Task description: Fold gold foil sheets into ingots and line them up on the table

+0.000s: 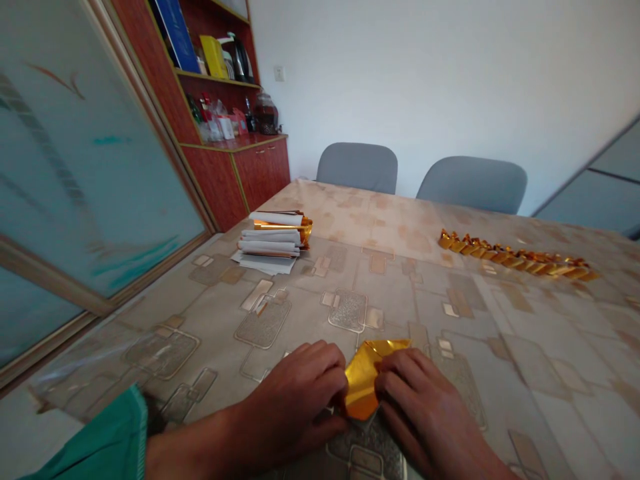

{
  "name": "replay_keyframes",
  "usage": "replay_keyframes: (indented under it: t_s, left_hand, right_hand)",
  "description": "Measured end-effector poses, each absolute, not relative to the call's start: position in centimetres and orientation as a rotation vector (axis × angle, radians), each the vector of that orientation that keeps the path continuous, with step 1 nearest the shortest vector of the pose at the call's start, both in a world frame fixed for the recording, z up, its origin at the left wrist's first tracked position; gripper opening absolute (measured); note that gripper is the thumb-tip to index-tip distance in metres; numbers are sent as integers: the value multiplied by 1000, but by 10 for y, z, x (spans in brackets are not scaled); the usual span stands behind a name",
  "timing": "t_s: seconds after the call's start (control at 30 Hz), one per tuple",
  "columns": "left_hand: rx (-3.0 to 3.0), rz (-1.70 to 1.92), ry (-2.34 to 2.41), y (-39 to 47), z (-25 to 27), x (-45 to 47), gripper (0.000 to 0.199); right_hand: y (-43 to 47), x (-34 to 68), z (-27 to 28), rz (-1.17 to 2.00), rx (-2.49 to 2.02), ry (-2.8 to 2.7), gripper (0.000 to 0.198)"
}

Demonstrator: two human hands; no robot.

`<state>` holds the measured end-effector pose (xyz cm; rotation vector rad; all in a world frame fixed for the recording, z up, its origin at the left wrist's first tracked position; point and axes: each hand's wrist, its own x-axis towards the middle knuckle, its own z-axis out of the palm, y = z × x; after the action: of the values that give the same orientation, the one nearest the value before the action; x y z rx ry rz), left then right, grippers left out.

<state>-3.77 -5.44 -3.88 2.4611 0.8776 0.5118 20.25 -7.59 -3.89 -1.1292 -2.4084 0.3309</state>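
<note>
A sheet of shiny gold foil paper (363, 380), partly folded, is held just over the near part of the table. My left hand (300, 393) grips its left edge, with the fingers curled and the thumb below. On the other side my right hand (420, 400) pinches the paper between thumb and fingers. The paper's upper corner points to the right, past my right fingertips. Parts of both its edges are hidden behind my fingers.
A stack of folded white and gold paper (273, 243) lies at the back left of the patterned tablecloth (300, 313). At the right stretches a row of folded gold pieces (520, 259). Two grey chairs (357, 167) stand behind the table, and a wooden cabinet (210, 173) at the left.
</note>
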Motion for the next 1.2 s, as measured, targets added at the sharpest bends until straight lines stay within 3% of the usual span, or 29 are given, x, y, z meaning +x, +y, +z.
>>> replay_keyframes:
  t_s: [0.57,1.2]
  left_hand:
    - [2392,484,1243,-60,-40,-34,10]
    - [2466,555,1300,-57,-43,-28,13]
  right_hand:
    - [-67,186,-42,316,-1299,-2319,13]
    - [-67,185,-44,274,-1286,-2294,15]
